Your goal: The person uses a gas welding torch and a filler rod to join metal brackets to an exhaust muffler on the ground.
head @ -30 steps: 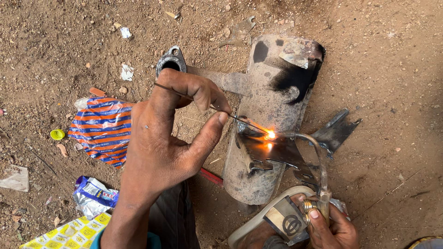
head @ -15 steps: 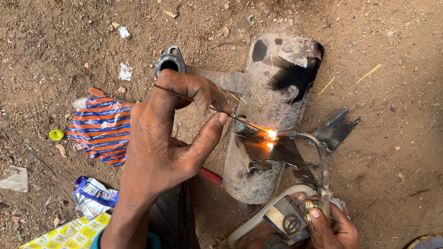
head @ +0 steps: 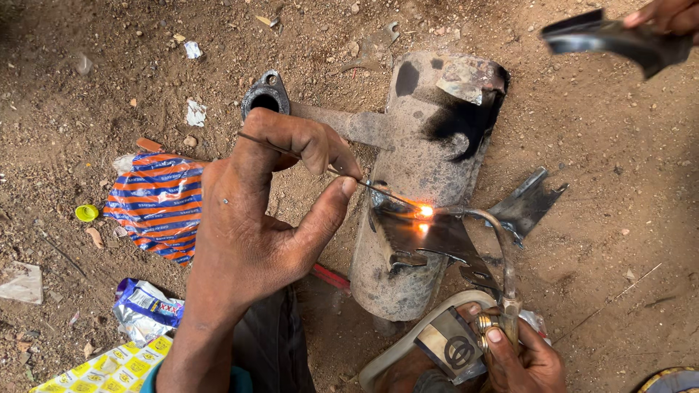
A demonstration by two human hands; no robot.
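My left hand (head: 266,211) pinches a thin metal filler rod (head: 378,188) whose tip meets a bright orange flame (head: 424,212). My right hand (head: 520,356) grips the brass handle of a gas torch (head: 502,291); its curved nozzle points at the same glowing spot. The flame plays on a dark metal bracket (head: 429,236) lying on a rusty, sooty cylindrical muffler (head: 422,167) that rests on the dirt. A pipe with a flange (head: 266,94) sticks out of the muffler's left side.
Another person's hand (head: 666,14) at the top right holds a dark curved metal piece (head: 608,40). A bent metal scrap (head: 528,204) lies right of the muffler. Striped orange-blue wrapper (head: 156,204), yellow cap (head: 87,212), foil packet (head: 145,309) and litter lie on the ground at left.
Another person's hand with a dark metal piece has come into view at the top right. Rod and torch stay at the glowing spot; the view has shifted slightly.
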